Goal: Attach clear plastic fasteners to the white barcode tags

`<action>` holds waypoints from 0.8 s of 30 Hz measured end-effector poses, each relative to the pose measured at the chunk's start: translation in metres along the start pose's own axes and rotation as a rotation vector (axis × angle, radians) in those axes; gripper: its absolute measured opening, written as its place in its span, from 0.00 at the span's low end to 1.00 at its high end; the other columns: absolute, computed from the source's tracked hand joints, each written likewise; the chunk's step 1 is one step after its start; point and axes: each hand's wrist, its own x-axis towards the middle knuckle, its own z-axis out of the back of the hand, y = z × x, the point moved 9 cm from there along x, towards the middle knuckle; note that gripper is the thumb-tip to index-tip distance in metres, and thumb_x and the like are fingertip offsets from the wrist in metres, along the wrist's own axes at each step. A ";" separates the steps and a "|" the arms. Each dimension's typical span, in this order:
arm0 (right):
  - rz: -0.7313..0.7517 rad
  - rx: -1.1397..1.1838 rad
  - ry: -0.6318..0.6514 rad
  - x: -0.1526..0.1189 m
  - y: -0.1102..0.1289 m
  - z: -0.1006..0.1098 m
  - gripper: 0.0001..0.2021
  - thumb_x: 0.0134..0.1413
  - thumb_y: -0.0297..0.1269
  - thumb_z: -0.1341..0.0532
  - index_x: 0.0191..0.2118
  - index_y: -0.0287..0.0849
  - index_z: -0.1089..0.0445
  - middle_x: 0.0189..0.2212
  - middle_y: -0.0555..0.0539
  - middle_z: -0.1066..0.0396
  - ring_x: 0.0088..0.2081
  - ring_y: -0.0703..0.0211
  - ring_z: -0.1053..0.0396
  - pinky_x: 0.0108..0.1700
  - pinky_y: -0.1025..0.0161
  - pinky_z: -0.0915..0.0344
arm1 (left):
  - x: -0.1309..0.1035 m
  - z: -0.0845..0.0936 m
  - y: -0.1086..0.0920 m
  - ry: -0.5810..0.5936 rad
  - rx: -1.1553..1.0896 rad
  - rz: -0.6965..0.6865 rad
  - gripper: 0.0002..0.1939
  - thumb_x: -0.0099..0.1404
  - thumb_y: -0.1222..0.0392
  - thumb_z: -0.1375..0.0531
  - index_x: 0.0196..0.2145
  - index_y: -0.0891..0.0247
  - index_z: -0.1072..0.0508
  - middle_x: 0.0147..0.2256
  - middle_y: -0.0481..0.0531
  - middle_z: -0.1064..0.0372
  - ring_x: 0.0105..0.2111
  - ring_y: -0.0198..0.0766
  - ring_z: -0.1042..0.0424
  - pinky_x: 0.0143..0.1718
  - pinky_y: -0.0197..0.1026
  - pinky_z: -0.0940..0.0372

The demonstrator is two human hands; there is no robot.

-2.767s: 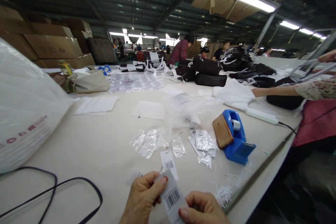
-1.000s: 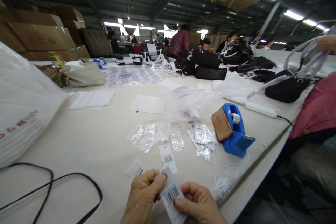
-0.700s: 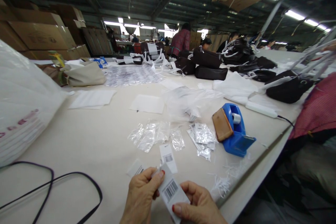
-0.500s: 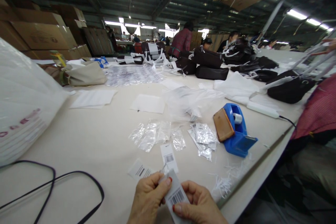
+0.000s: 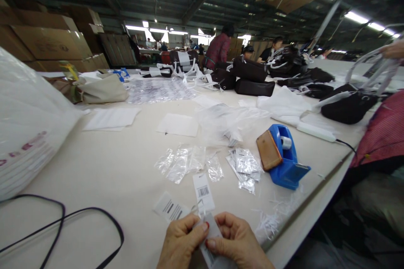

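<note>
Low in the head view, my left hand [image 5: 183,239] and my right hand [image 5: 236,241] pinch a white barcode hang tag [image 5: 212,228] between thumbs and fingers. The thumbs cover much of its face, and its barcode is partly hidden. Just beyond the fingers a second hang tag [image 5: 203,191] with a barcode lies on the table, a thin string near its lower end. To its left rests a printed label [image 5: 170,207]. Small clear plastic bags [image 5: 184,162] lie farther off, beside a pile of silvery packets [image 5: 246,166].
A blue tape dispenser [image 5: 285,159] stands right, a phone [image 5: 268,150] leaning on it. White scraps [image 5: 268,222] lie by the table edge. A black strap [image 5: 113,222] loops at left, near a large white plastic bag [image 5: 31,126]. Dark handbags [image 5: 252,77] are piled behind; a co-worker's sleeve [image 5: 385,134] is at right.
Both hands have shifted slightly down, and the held tag has tilted, so its barcode shows less. At right, the co-worker's hand has raised the handles of a dark bag.
</note>
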 end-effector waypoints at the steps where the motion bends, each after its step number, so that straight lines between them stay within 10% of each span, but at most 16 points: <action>1: 0.000 0.004 0.016 0.001 -0.002 0.000 0.20 0.25 0.33 0.26 0.30 0.36 0.31 0.22 0.48 0.24 0.25 0.60 0.26 0.29 0.67 0.34 | 0.001 0.001 0.001 0.000 -0.004 0.012 0.20 0.39 0.44 0.34 0.17 0.66 0.29 0.16 0.47 0.36 0.19 0.33 0.41 0.22 0.36 0.47; 16: 0.001 -0.057 -0.041 -0.002 0.012 -0.004 0.23 0.27 0.35 0.26 0.33 0.37 0.33 0.20 0.50 0.25 0.22 0.62 0.28 0.28 0.67 0.35 | -0.010 -0.015 -0.021 0.073 -0.054 0.039 0.17 0.42 0.49 0.34 0.20 0.67 0.29 0.16 0.45 0.40 0.18 0.29 0.46 0.22 0.35 0.54; 24: 0.020 -0.115 -0.084 -0.007 0.013 0.002 0.25 0.29 0.35 0.27 0.38 0.38 0.35 0.18 0.53 0.27 0.20 0.65 0.31 0.25 0.70 0.40 | -0.012 -0.018 -0.045 -0.070 -0.088 0.012 0.12 0.41 0.56 0.36 0.16 0.66 0.33 0.14 0.42 0.42 0.16 0.26 0.48 0.19 0.34 0.57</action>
